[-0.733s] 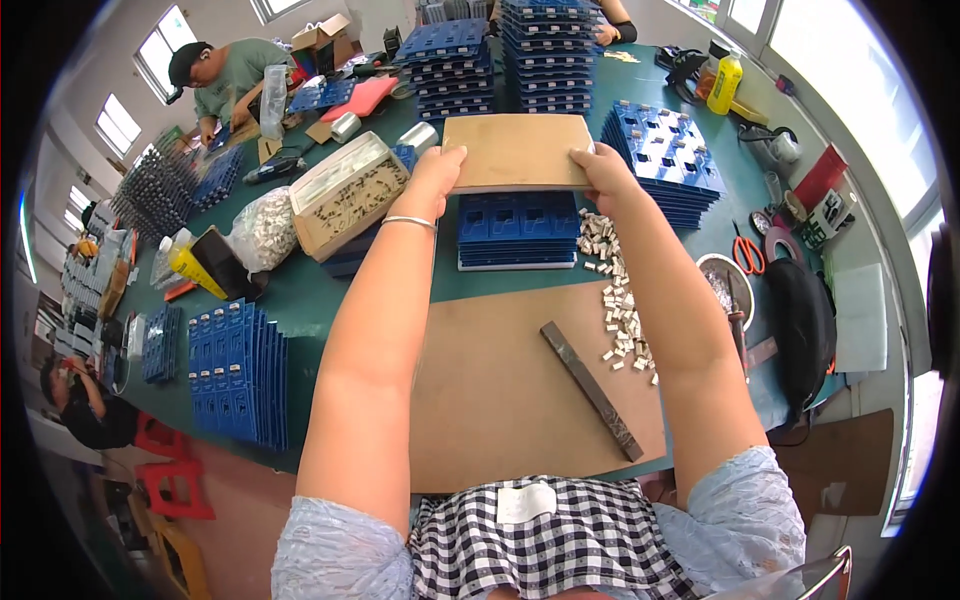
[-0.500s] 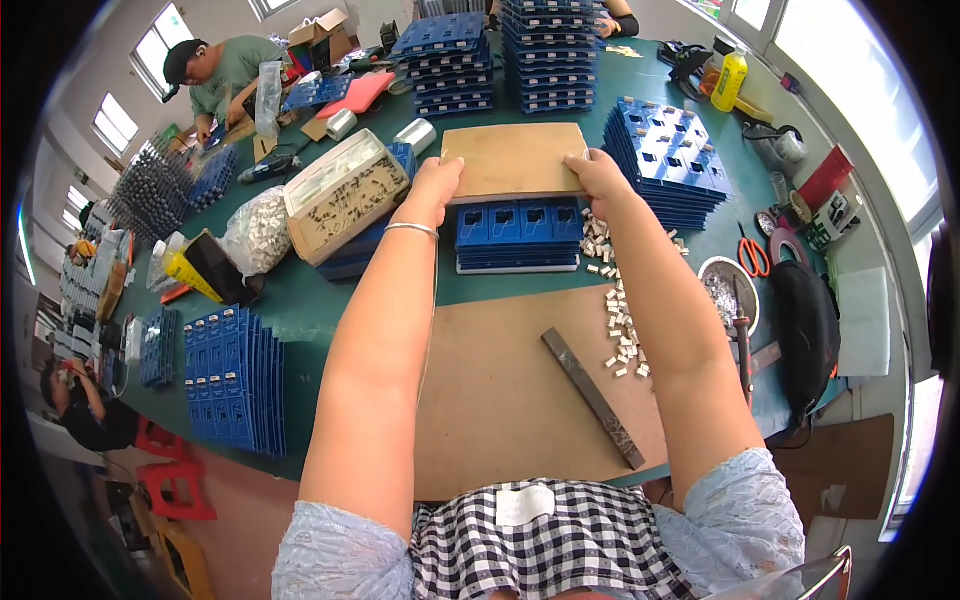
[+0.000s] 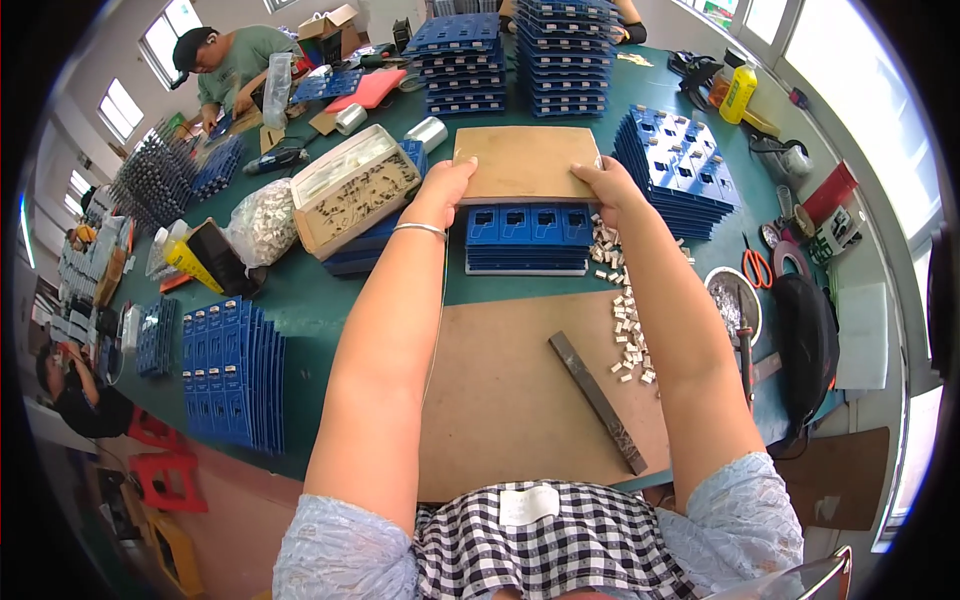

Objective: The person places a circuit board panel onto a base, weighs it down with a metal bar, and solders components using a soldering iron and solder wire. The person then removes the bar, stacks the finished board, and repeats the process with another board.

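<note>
pinching a tan board [image 3: 525,160] at its two sides with the left hand [image 3: 443,188] and right hand [image 3: 612,186], thumbs on top, other fingers mostly hidden. likely held so to keep it flat. looks smooth and stiff, with square corners. held over the back of the near blue stack [image 3: 528,240], or resting on it; hard to tell which. to the right, see white blocks [image 3: 630,345] in a loose spill, perhaps left close for easy reach. nearer, see a long, scuffed, dark bar [image 3: 597,402] lying slanted on a smooth brown mat [image 3: 480,400]. to the left, see a box [image 3: 312,238] of bits [image 3: 365,200], maybe tipped for easy picking.
</note>
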The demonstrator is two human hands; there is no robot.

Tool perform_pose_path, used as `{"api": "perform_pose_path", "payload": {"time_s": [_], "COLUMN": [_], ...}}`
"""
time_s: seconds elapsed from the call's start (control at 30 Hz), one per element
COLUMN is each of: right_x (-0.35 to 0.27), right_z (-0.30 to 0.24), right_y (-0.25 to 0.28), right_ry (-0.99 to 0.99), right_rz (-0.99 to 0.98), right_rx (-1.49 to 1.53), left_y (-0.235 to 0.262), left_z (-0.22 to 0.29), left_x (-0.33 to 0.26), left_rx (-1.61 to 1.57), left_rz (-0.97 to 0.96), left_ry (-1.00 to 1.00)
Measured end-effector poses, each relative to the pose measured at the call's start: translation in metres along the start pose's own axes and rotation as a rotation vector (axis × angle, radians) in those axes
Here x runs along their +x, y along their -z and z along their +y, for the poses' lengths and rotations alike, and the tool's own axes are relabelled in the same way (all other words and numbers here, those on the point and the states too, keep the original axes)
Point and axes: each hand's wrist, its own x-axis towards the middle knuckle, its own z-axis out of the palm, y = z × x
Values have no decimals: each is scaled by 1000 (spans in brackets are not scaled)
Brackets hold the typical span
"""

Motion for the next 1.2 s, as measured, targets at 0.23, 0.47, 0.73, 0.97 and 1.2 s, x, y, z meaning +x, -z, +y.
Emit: {"api": "perform_pose_path", "payload": {"time_s": [0.23, 0.47, 0.73, 0.97, 1.2], "right_x": [-2, -55, -160, -246, -312], "right_z": [-1, -48, -55, 16, 55], "right_y": [-3, 7, -24, -88, -102], "right_ry": [36, 238, 292, 205, 12], "right_rz": [-34, -208, -464, -561, -551], "right_rx": [31, 187, 312, 302, 164], "left_y": [5, 46, 50, 62, 90], "left_z": [-4, 9, -6, -57, -95], "left_x": [2, -30, -169, -265, -334], "left_rx": [-117, -615, -909, -1098, -927], "left_rz": [-20, -385, -305, -237, -276], "left_ry": [-21, -36, -493, -630, -708]}}
